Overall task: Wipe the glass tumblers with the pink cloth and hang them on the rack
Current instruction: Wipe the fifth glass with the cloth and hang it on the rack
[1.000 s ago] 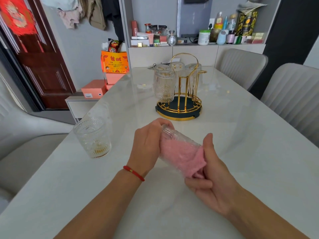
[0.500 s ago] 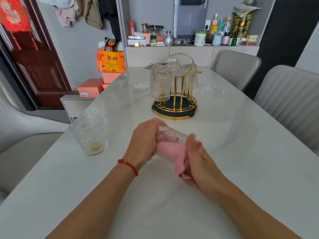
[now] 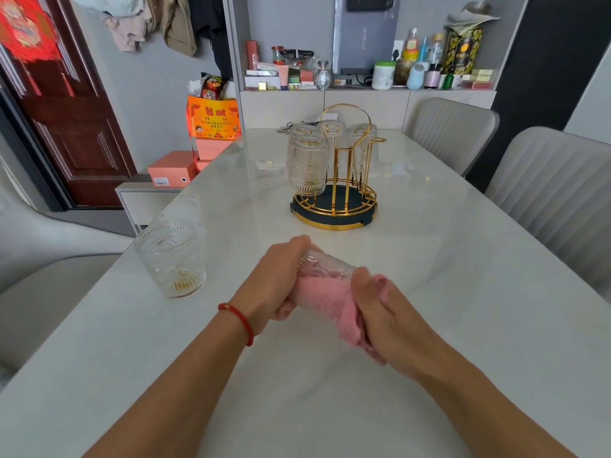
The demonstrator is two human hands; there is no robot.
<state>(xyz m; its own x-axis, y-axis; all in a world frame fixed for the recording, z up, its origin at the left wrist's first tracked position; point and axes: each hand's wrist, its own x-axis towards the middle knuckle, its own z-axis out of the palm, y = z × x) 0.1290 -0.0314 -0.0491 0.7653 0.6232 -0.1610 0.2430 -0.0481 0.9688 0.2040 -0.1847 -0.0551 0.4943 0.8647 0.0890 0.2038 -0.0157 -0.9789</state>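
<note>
Head view, marble table [image 3: 429, 292] — grey chairs [image 3: 545, 193]

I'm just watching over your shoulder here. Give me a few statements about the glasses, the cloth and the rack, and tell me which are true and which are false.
1. The left hand grips a glass tumbler. True.
2. The pink cloth lies flat on the table. False: the right hand holds it against the tumbler.
3. The gold rack holds no glasses. False: several hang upside down on it.
4. Another tumbler stands upright left of the hands. True.
</note>
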